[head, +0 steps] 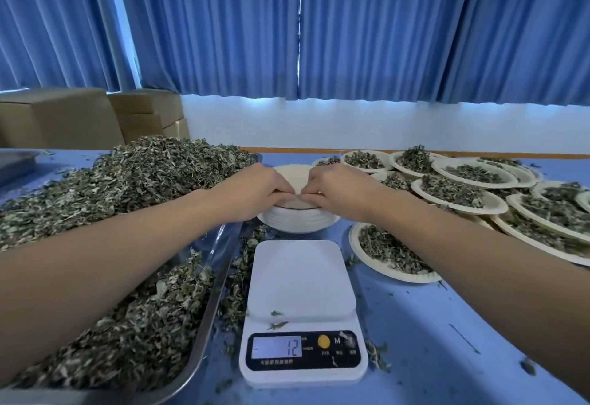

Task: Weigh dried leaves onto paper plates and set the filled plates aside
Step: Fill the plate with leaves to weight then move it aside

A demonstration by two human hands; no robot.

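arms: both stretched forward | left hand [255, 191]: fingers curled, pinches top plate [292, 176] | right hand [338, 192]: the same, fingertips nearly meeting

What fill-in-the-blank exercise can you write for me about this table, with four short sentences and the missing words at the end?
1. The left hand and the right hand pinch the top ____ of the stack behind the scale.
2. The display shows a minus sign and the number ____.
3. The metal tray of dried leaves lies to the ____ of the scale.
4. The filled plates lie to the ____ of the scale.

Missing words: plate; 12; left; right.
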